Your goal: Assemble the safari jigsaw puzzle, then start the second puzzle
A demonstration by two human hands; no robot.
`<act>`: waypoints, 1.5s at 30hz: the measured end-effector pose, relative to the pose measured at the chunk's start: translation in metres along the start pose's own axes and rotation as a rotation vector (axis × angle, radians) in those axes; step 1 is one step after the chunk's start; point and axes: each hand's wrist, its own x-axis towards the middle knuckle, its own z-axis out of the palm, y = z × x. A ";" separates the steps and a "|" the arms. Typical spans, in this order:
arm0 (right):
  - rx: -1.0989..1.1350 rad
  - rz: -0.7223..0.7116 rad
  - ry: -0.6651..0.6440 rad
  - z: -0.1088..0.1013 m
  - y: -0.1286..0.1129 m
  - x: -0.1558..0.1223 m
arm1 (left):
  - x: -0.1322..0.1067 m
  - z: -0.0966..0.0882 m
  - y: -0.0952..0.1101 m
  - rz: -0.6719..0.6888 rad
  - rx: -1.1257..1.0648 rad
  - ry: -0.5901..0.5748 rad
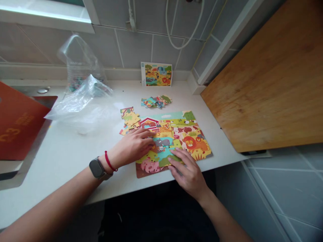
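A jigsaw puzzle [195,143] with a lion, a cow and a hippo lies on a farm-picture board [151,169] near the counter's front edge. My left hand [135,144] rests over the puzzle's left part, fingers stretched out and lying on joined pieces. On the front middle, my right hand [188,171] has its fingers apart, the tips touching a green and blue puzzle piece [166,158]. Neither hand visibly grips anything, though my left palm hides part of the board. Left of the board are yellow loose pieces [130,119], and a small heap of pieces [156,102] lies behind it.
A picture card [156,74] of the animal scene leans against the tiled wall. Clear plastic bags [80,94] and an orange box [20,124] stand to the left. A wooden panel [272,84] slants along the right side of the white counter [63,158].
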 end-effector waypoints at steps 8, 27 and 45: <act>-0.003 0.003 0.028 0.003 -0.001 -0.001 | -0.006 -0.014 -0.004 -0.042 -0.015 -0.057; 0.071 0.142 -0.192 -0.006 0.004 0.018 | -0.006 0.013 0.007 0.035 -0.045 0.050; 0.079 0.327 -0.435 -0.021 0.003 0.065 | -0.006 0.013 0.007 0.049 -0.026 0.082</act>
